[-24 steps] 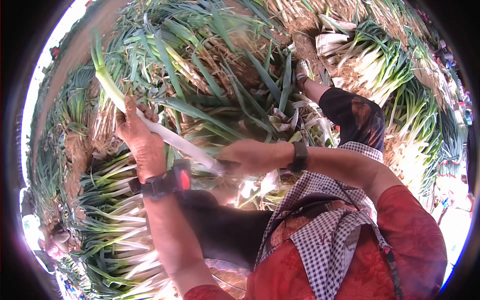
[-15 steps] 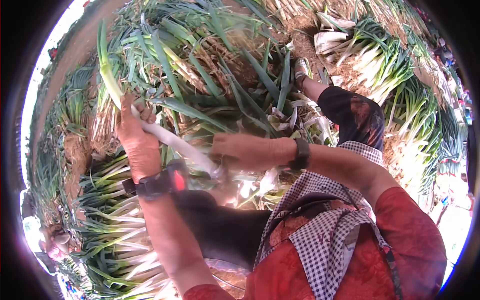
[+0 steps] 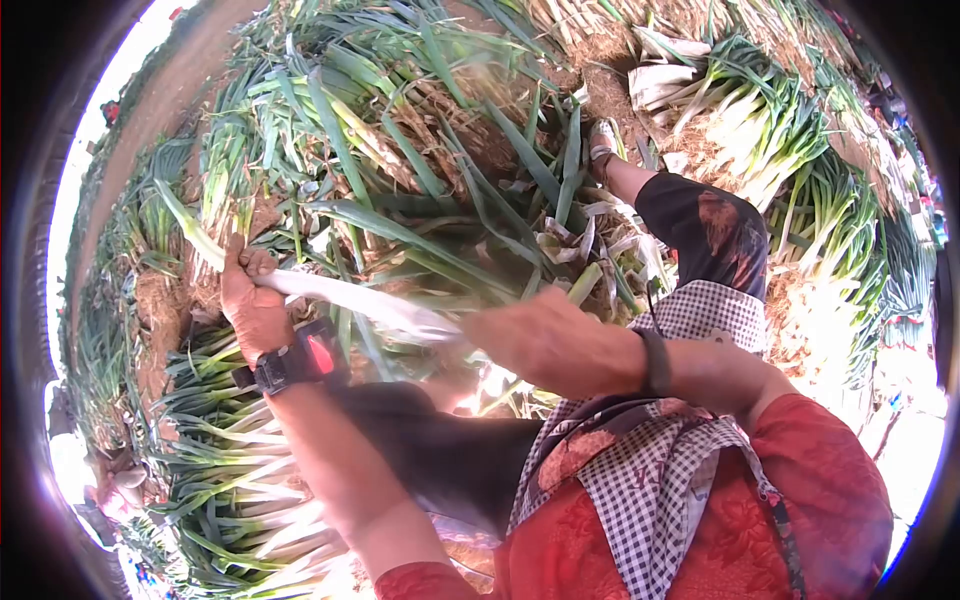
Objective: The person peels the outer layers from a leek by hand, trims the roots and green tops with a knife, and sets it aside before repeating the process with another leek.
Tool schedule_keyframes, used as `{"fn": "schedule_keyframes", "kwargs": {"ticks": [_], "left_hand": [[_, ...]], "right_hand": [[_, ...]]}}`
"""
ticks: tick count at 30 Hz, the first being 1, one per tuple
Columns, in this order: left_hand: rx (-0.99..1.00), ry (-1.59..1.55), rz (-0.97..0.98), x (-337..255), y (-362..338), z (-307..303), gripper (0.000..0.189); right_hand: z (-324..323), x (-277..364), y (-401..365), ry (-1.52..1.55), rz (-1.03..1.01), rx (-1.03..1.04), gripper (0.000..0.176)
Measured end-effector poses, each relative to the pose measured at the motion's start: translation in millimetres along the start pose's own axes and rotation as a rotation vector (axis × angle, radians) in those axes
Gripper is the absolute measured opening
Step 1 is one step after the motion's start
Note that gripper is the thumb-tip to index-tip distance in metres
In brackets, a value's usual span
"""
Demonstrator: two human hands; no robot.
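My left hand (image 3: pixel 255 305) is wrapped around a long green onion (image 3: pixel 345 297), near where the white shank turns green. Its trimmed green top sticks out past my fingers to the upper left. The white shank slants down to the right, towards my right hand (image 3: pixel 555 340). That hand is curled closed beside the lower end and somewhat blurred; what its fingers pinch is hidden. Under the stalk lie loose green leaves (image 3: pixel 410 240) and pale peelings (image 3: pixel 500 385).
Peeled green onions (image 3: pixel 250 470) lie in a row at the left, by my dark-trousered leg (image 3: pixel 450 450). A heap of unpeeled ones (image 3: pixel 350 120) fills the ground ahead. More cleaned onions (image 3: pixel 750 140) lie at the right, beyond my other leg (image 3: pixel 700 225).
My left hand has dropped slightly down and left, and the onion lies flatter. My right hand has moved right and a little down, towards my body.
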State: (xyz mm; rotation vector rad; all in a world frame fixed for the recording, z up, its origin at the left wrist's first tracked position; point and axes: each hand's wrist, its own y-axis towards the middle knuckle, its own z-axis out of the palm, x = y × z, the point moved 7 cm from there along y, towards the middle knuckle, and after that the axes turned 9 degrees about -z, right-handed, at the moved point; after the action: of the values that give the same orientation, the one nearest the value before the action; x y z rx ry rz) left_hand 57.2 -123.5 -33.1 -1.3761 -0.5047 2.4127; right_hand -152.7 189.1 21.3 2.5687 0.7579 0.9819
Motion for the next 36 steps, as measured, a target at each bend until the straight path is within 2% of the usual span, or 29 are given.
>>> {"fn": "schedule_keyframes", "kwargs": {"ticks": [3,4,5,7,8,10,11,12,14,15,17,18,19,20,21,23,24,25,27,29,31,33,34,35,36], "left_hand": [[-0.078,-0.024,0.176,-23,10,-28,0.026],[-0.115,0.059,0.278,-40,-4,-28,0.031],[0.014,-0.023,0.263,-52,0,-30,0.027],[0.064,-0.150,0.274,-59,-15,-23,0.020],[0.032,-0.191,0.323,-56,-29,-17,0.013],[0.129,-0.225,0.322,-49,-28,-13,0.013],[0.184,-0.232,0.345,-41,-35,-5,0.021],[0.235,-0.201,0.367,-35,-37,1,0.017],[0.307,-0.201,0.393,-16,-43,14,0.023],[0.302,-0.210,0.403,-7,-50,24,0.029],[0.429,-0.204,0.345,4,-54,43,0.040],[0.274,-0.210,0.319,8,-74,53,0.049],[0.597,-0.203,0.309,1,-81,67,0.051],[0.600,-0.182,0.342,-3,-82,62,0.055],[0.601,-0.163,0.378,-6,-98,71,0.059],[0.262,-0.101,0.252,5,-113,69,0.048],[0.237,-0.079,0.351,17,-108,62,0.040],[0.211,-0.056,0.449,29,-101,54,0.031],[0.123,-0.219,0.324,41,-99,51,0.023],[0.210,-0.232,0.271,27,-112,56,0.024],[0.329,-0.207,0.388,5,-104,43,0.022],[0.054,-0.177,0.462,-38,-124,29,0.022],[-0.022,-0.290,0.474,-52,-110,9,0.018],[0.080,-0.170,0.556,-67,-113,-6,0.017],[0.035,-0.222,0.588,-79,-123,-23,0.019]], "right_hand": [[-9,10,-51,0.069,0.162,0.119,0.011],[-12,9,-69,0.053,0.197,0.153,0.010],[-8,-3,-87,0.026,0.233,0.267,0.011],[7,-41,-116,-0.036,0.311,0.475,0.013],[4,-51,-109,-0.143,0.222,0.418,0.018],[-9,-61,-82,-0.355,0.036,0.310,0.027],[-16,-64,-66,-0.186,0.108,0.244,0.030],[-21,-58,-38,-0.018,0.184,0.177,0.033],[-27,-48,9,0.002,-0.023,-0.257,0.034],[-22,-46,31,-0.026,-0.021,-0.274,0.034],[-14,-40,66,-0.070,-0.023,-0.311,0.035],[0,-48,72,0.028,0.052,-0.199,0.035],[17,-57,76,0.125,0.126,-0.085,0.034],[35,-62,78,0.219,0.197,0.032,0.033],[34,-56,81,0.153,0.172,-0.055,0.031],[33,-36,77,0.025,0.116,-0.223,0.028],[25,-27,79,-0.018,0.047,-0.336,0.024],[28,-29,83,-0.029,0.064,-0.302,0.024],[38,-34,81,-0.045,0.110,-0.221,0.023],[47,-30,62,0.090,0.236,-0.108,0.024],[85,-45,10,0.180,0.321,0.117,0.022],[133,-55,-62,-0.013,0.148,0.420,0.014],[145,-67,-97,0.015,0.177,0.465,0.012],[155,-78,-122,0.052,0.199,0.519,0.011],[142,-80,-120,-0.061,0.145,0.441,0.008]]}}
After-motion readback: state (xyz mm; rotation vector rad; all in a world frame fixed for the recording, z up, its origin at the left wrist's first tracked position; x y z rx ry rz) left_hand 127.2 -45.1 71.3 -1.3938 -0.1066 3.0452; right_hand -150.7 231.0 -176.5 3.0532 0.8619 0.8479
